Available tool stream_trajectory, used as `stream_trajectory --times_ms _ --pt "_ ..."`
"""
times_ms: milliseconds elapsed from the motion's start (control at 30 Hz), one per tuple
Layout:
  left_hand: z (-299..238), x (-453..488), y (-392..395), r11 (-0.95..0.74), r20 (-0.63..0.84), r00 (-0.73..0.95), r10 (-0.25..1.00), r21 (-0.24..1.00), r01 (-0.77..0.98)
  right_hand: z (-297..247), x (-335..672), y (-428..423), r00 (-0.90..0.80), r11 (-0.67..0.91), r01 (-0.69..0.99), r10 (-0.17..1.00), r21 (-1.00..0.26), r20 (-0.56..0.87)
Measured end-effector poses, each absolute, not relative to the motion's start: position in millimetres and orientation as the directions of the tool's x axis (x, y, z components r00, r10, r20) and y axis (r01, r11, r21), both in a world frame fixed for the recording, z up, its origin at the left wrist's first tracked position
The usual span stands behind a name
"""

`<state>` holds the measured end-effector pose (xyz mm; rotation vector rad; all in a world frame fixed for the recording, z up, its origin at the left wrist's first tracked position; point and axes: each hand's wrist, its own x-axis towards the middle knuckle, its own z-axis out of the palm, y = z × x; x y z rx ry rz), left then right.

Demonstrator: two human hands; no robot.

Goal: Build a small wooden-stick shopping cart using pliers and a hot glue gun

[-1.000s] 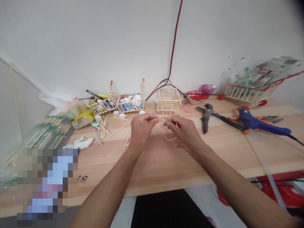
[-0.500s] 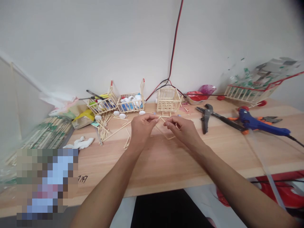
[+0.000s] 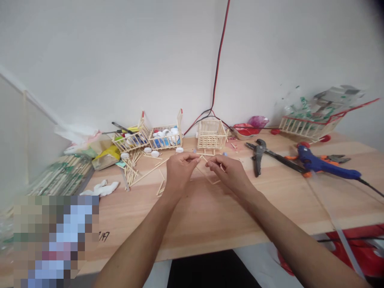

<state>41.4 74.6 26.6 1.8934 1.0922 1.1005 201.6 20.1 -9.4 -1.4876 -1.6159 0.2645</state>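
My left hand [image 3: 181, 170] and my right hand [image 3: 227, 171] are close together over the middle of the table, both with fingers pinched. Between them is a small frame of thin wooden sticks [image 3: 213, 183], joined at angles. Its far corner meets at my fingertips, and its near corner shows below them. Just beyond my hands stands a basket-like cart built of wooden sticks [image 3: 212, 135]. Loose cut sticks [image 3: 131, 171] lie left of my left hand. Fingers partly hide the held frame.
At the back left stand two stick carts [image 3: 166, 138] with small items inside. Bundled sticks [image 3: 64, 170] lie far left. On the right are cutting pliers [image 3: 258, 154] and a blue glue gun [image 3: 325, 164] with its cord. A red-trimmed cart [image 3: 309, 127] holds plastic bottles.
The view has tilted slightly upward, so the table and carts appear lower. Both hands keep their pinch on the stick frame, with barely any movement against it.
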Motion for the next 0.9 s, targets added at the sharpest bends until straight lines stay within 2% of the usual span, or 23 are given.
stream_trajectory --times_ms 900 --pt "19.3 43.8 78.8 -0.39 0.307 0.268 0.913 0.851 0.352 -15.1 200.5 23.6 0.118 0.283 0.658 0.877 -0.698 0.466"
